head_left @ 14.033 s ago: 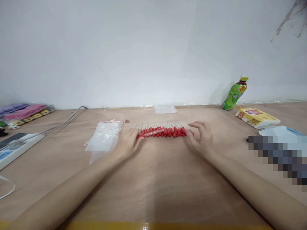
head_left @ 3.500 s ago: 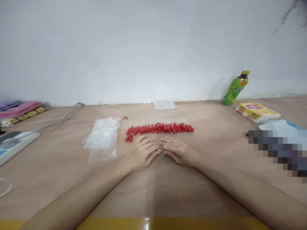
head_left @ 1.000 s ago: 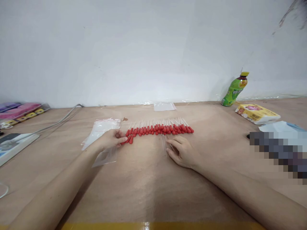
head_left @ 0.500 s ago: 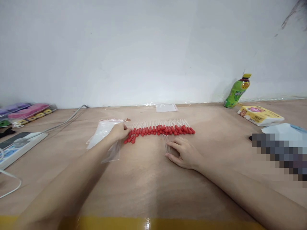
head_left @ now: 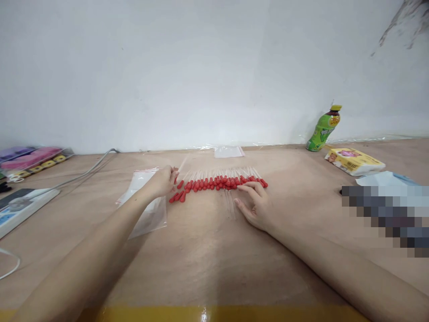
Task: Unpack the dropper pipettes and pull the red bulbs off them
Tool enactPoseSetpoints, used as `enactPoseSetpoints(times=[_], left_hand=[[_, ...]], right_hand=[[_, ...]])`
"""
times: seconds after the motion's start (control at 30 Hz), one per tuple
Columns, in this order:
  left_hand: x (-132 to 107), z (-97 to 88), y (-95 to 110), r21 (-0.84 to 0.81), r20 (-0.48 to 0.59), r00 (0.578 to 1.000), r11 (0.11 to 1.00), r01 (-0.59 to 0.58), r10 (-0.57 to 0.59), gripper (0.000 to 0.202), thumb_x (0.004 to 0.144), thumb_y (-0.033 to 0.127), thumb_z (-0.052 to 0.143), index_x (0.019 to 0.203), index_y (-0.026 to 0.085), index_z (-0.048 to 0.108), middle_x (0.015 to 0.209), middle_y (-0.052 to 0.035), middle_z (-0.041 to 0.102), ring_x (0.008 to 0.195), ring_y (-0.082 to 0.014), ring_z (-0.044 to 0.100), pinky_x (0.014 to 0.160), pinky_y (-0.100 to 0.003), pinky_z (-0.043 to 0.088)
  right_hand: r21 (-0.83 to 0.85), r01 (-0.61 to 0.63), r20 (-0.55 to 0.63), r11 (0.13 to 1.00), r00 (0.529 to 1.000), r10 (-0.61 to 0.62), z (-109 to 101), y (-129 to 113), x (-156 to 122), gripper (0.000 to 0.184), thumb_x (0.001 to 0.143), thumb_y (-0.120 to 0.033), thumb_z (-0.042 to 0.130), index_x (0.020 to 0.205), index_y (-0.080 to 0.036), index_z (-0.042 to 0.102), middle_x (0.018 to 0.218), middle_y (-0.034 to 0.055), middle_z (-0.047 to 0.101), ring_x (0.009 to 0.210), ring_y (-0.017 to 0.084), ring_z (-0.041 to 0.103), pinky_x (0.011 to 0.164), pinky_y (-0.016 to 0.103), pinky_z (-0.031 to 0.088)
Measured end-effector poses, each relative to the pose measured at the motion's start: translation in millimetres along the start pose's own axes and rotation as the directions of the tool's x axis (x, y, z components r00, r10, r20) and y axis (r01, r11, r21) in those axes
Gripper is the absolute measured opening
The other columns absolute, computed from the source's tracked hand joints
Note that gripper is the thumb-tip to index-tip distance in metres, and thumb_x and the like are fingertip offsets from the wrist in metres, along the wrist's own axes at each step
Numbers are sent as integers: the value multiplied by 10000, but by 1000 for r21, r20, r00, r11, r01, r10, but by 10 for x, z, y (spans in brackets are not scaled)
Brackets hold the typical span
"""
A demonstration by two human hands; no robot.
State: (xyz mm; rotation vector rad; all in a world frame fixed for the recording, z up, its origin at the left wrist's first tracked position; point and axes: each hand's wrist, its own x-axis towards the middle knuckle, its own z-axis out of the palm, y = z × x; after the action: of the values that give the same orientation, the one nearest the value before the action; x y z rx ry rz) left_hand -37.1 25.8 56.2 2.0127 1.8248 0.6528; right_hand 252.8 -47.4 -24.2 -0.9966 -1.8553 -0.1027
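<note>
Glass droppers with red rubber bulbs [head_left: 217, 182] lie in a dense row across the middle of the table, tubes pointing toward the wall. At the row's left end, my left hand [head_left: 164, 180] is closed on one dropper [head_left: 182, 164], its clear tube slanting up to the right from the fingers. Loose red bulbs [head_left: 182, 197] lie just below that hand. My right hand [head_left: 255, 205] rests with its fingers apart, fingertips by the lower edge of the row. Several bare glass tubes [head_left: 229, 205] lie just left of its thumb.
Beneath and beside my left forearm lies a clear zip bag [head_left: 147, 219]. Another small bag [head_left: 229, 152] is by the wall. To the right are a green bottle [head_left: 323, 129], a tissue pack [head_left: 355, 161] and a blurred dark object. A power strip [head_left: 30, 210] with cables sits left.
My left hand has lifted slightly from the row's left end with a dropper in it. My right hand has shifted from over the bare tubes toward the bulbs. The view has turned slightly.
</note>
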Motion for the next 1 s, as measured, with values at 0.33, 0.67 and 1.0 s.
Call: enactPoseSetpoints(times=[0.33,0.67,1.0], left_hand=[[-693,747,204,91,-106,748,756,-648,655,154,880,249,422,870,162,549,823,-33,572,762,-132,547,689,-253,445],[-791,879,194,99,-149,634,649,-754,759,136,865,219,463,944,171,562,853,-45,598,775,-133,581,718,-255,481],[-750,914,255,59,-83,605,610,-790,792,181,853,224,494,1011,173,567,980,-53,616,903,-148,572,814,-286,480]], right_hand=[[-67,249,223,966,948,-229,-86,-18,22,499,797,-385,544,1255,-212,442,1203,100,539,1165,248,442,947,435,379],[-19,349,290,937,899,-329,1,-43,17,304,838,-288,515,1128,-216,565,1086,53,634,1160,210,473,993,450,353],[79,396,245,915,882,-403,67,-54,6,271,838,-188,499,1097,-181,579,1054,53,649,1102,192,529,968,402,424]])
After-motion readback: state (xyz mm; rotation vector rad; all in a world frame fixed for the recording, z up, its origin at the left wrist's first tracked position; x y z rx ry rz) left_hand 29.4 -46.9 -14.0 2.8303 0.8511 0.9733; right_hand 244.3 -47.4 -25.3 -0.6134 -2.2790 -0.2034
